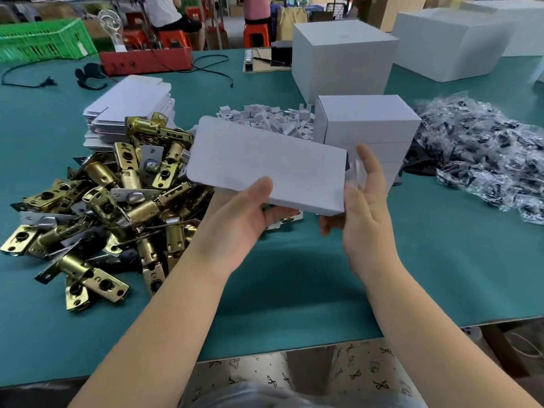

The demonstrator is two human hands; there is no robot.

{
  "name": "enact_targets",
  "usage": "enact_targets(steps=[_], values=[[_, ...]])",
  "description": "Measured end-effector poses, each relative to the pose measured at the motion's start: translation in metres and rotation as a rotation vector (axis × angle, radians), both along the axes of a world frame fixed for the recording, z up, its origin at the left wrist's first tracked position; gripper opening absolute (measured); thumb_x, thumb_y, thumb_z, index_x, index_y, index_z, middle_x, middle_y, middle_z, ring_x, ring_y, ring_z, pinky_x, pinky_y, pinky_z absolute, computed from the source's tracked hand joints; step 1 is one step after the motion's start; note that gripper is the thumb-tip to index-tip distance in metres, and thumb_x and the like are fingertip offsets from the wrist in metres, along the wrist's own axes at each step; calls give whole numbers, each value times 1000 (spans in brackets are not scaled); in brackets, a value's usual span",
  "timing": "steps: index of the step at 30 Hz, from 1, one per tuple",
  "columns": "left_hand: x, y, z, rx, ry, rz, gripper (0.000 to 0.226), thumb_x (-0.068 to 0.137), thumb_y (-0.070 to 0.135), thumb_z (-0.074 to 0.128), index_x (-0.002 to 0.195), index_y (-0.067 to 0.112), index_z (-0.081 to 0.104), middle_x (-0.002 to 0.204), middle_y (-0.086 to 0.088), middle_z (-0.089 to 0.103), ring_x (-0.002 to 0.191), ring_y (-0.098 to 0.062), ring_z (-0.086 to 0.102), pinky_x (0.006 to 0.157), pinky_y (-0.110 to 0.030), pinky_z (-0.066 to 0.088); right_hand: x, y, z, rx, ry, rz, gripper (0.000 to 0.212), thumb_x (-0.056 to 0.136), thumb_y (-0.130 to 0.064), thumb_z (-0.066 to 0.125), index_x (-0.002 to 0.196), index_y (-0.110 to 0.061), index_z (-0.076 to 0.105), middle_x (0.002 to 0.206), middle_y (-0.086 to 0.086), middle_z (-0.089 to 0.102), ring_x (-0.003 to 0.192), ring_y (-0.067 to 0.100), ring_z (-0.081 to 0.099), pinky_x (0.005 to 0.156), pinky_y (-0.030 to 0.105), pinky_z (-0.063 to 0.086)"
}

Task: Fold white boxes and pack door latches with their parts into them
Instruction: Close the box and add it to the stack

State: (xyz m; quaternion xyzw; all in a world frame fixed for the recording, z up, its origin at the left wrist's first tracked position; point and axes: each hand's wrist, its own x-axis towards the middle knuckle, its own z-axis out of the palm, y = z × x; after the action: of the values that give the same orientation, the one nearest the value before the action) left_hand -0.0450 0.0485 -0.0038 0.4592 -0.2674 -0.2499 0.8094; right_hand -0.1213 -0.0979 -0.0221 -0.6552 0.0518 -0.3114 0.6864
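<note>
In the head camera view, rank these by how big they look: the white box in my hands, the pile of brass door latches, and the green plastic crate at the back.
1. Pile of brass door latches
2. White box, close to the camera
3. Green plastic crate, far off and cut by the frame edge, so really perhaps bigger

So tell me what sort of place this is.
Most likely a hardware packing workshop: a heap of brass door latches, a stack of flat white box blanks and bagged parts lie in bulk on a green worktable.
</note>
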Motion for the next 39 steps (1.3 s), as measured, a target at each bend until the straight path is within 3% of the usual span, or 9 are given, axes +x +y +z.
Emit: enact_targets(steps=[6, 8, 11, 16, 18, 21, 27, 32, 39], values=[[2, -3, 0, -20, 223, 74, 55, 68, 27, 70, 119, 13, 55, 90, -1, 72, 69, -14, 69, 61, -29, 57, -3, 4, 1, -95, -6, -35, 20, 77, -40, 47, 93, -52, 46, 68, -15, 62, 52, 11, 54, 50, 29, 49], [3, -3, 0, -15, 264, 84, 40, 76, 23, 67, 113, 16, 58, 87, 1, 72, 69, -14, 69, 59, -27, 57, -4, 5, 2, -114, -11, -32, 13, 78, -45, 48, 85, -55, 51, 68, -12, 60, 53, 13, 54, 51, 26, 48], [6, -1, -1, -14, 326, 110, 30, 79, 29, 61, 107, 18, 62, 89, -2, 73, 76, -18, 70, 58, -27, 57, -6, 8, 3, -222, -41, 38, 19, 82, -41, 45, 91, -56, 53, 80, -14, 59, 62, 21, 56, 55, 23, 48], [9, 3, 0, -10, 364, 117, 35, 78, 32, 60, 109, 17, 61, 89, -2, 71, 73, -18, 69, 55, -24, 55, -8, 7, 3, -218, -32, 89, 33, 75, -32, 45, 101, -49, 55, 87, 28, 51, 68, 40, 54, 59, 29, 46], [8, 1, 1, 3, 338, 124, 36, 77, 31, 61, 110, 18, 61, 91, -2, 71, 76, -18, 70, 56, -26, 56, -8, 7, 3, -261, 25, 27, 36, 71, -28, 46, 95, -54, 52, 82, 21, 54, 68, 41, 54, 57, 38, 48], [4, -2, 1, 33, 246, 160, 46, 72, 29, 69, 115, 17, 58, 91, -1, 68, 71, -15, 68, 55, -27, 56, -6, 7, 0, -297, 127, -84, 41, 71, -22, 44, 88, -59, 44, 77, -7, 61, 69, 33, 56, 64, 50, 50], [1, -5, 0, 35, 188, 187, 56, 60, 34, 72, 111, 15, 58, 88, -1, 65, 63, -13, 64, 51, -26, 54, -5, 5, 1, -193, 114, -107, 60, 73, -19, 45, 114, -60, 29, 94, -36, 55, 64, 13, 59, 59, 33, 54], [3, -3, -1, 62, 197, 206, 31, 75, 25, 64, 105, 18, 59, 83, 0, 66, 62, -13, 65, 49, -25, 54, -6, 3, 2, -236, 155, -82, 59, 68, -32, 45, 116, -65, 36, 100, -34, 54, 76, 24, 60, 66, 37, 56], [-2, -4, 0, 82, 118, 166, 25, 76, 23, 62, 101, 16, 61, 83, -1, 68, 63, -16, 67, 49, -29, 56, -3, -3, 0, -105, 53, -57, 36, 70, -13, 42, 98, -35, 48, 77, -31, 55, 68, -5, 52, 55, 25, 50]])
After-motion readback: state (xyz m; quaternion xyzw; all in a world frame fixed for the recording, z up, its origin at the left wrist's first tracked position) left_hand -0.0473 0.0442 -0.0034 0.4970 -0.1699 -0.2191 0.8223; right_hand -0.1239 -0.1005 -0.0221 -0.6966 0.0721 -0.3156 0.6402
